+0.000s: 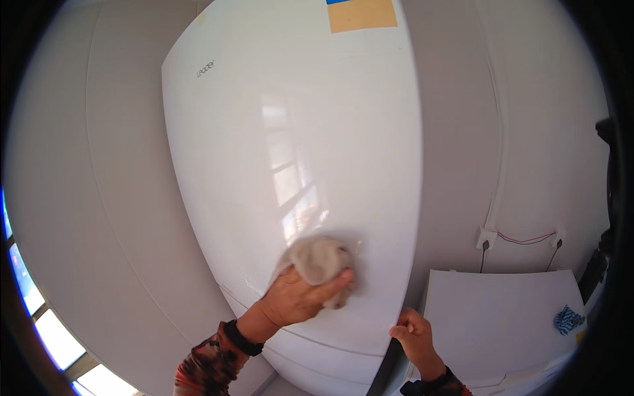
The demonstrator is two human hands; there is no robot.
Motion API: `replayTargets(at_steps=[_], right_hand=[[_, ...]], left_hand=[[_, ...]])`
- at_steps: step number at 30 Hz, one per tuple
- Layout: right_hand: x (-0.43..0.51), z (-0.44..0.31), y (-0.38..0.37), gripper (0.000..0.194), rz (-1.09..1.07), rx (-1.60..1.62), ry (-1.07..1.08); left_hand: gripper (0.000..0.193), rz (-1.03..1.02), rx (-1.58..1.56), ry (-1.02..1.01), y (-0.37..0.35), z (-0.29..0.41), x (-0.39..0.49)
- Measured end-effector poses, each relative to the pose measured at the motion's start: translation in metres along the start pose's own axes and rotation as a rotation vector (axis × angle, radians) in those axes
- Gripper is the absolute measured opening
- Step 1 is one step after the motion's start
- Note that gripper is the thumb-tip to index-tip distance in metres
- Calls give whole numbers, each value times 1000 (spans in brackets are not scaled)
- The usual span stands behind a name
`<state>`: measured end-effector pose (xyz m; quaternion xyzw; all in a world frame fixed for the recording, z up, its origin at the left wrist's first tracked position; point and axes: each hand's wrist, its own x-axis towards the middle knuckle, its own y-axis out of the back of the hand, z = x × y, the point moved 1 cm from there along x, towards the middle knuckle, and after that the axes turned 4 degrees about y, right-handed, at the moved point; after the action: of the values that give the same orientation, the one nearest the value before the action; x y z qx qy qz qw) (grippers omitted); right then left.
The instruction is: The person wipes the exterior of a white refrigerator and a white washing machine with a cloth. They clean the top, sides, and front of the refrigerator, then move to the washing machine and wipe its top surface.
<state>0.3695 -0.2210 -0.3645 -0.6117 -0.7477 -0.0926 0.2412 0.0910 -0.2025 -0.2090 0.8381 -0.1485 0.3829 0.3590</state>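
A white Leader refrigerator door (346,148) rises in front of me, its glossy face reflecting window panes. My left hand (297,296) presses a crumpled beige cloth (317,260) against the lower part of this door. Its fingers and thumb close around the cloth, which hides part of the surface beneath. At the door's lower right edge is my right hand (415,332), fingers curled and thumb against the edge; part of its grip is hidden. Below the door, white drawer fronts (317,359) show between my forearms.
Right of the refrigerator stands a low white appliance (485,317) with a blue-and-white cloth (567,319) on top. Wall sockets (487,238) with plugged-in cords are behind it. A pale wall (133,173) borders the left side, with window panes (59,339) at lower left.
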Motion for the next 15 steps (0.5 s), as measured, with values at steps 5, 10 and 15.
replayTargets(at_steps=[5, 10, 15], right_hand=[[7, 7, 1, 14, -11, -23, 35], [13, 5, -1, 18, -8, -94, 84], [14, 1, -1, 19, -2, -117, 116]], left_hand=[[85, 250, 170, 365, 2, -49, -32], [74, 413, -55, 651, 38, -96, 31], [64, 457, 0, 420, 74, -114, 156]])
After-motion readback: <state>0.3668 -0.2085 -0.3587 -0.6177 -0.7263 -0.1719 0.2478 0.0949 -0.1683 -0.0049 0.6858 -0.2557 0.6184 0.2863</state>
